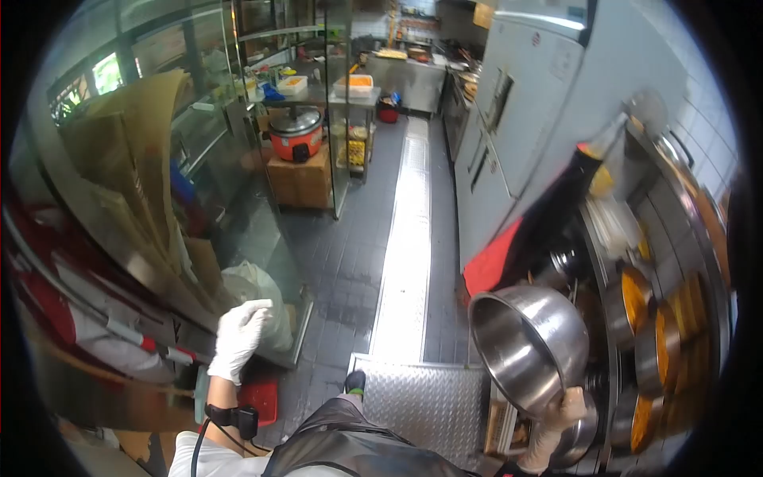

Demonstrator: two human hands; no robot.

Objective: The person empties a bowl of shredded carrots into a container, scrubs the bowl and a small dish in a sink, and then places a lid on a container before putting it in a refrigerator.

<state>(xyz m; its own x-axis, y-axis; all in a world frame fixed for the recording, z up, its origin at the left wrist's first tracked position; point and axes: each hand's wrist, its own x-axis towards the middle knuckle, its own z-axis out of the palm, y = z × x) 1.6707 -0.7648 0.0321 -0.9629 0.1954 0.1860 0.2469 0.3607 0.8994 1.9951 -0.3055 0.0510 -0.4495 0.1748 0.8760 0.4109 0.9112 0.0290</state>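
Observation:
A large stainless steel mixing bowl (pixel 520 342) is tilted on its side at the lower right, its mouth facing left. My right hand (pixel 563 412), in a thin glove, grips the bowl's lower rim. Nothing shows inside the bowl. On the left, my white-gloved left hand (pixel 241 334) is raised with its fingers curled in and holds nothing that I can see. It is in front of a white plastic bag (pixel 266 294). A dark wrist device (pixel 238 417) with a cable sits on my left wrist.
A rack on the right bears pans of orange food (pixel 632 298). Ahead run a metal floor strip (pixel 405 238) and a checkered plate (pixel 417 401). Tall grey cabinets (pixel 517 95) flank the aisle. An orange rice cooker (pixel 296 137) stands on a cardboard box (pixel 300 181). Folded cardboard (pixel 127 159) leans left.

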